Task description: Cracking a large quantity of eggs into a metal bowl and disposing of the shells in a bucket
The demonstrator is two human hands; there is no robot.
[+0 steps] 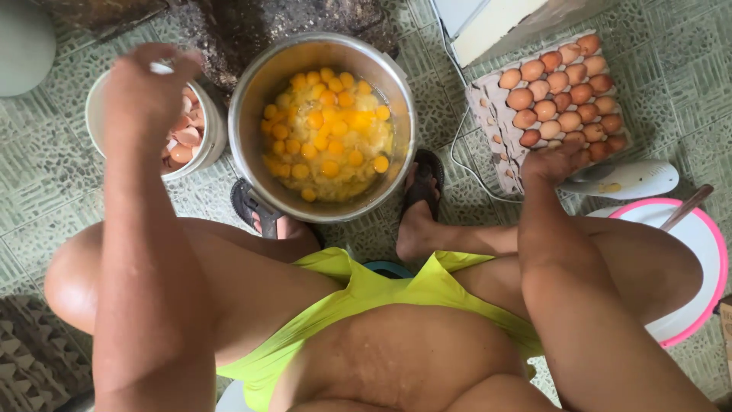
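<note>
The person sits low over a tiled floor (46, 175), feet in dark sandals either side of a large metal pot (252, 91). The pot holds many cracked eggs, whole yolks (326, 130) floating in clear white.

Left hand (149, 84): raised over a white bucket (97, 107) that stands just left of the pot and holds broken eggshells (187, 137). The fingers are curled closed around a small pale object (too hidden by the hand to identify).

Right hand (550, 162): resting on the near edge of a grey cardboard egg tray (488, 114), right of the pot. The fingers bend down onto the brown eggs (560, 91); whether an egg is grasped cannot be determined.

The tray's left columns are vacant cups. Near the right knee lies a white bowl with a pink rim (713, 252).
</note>
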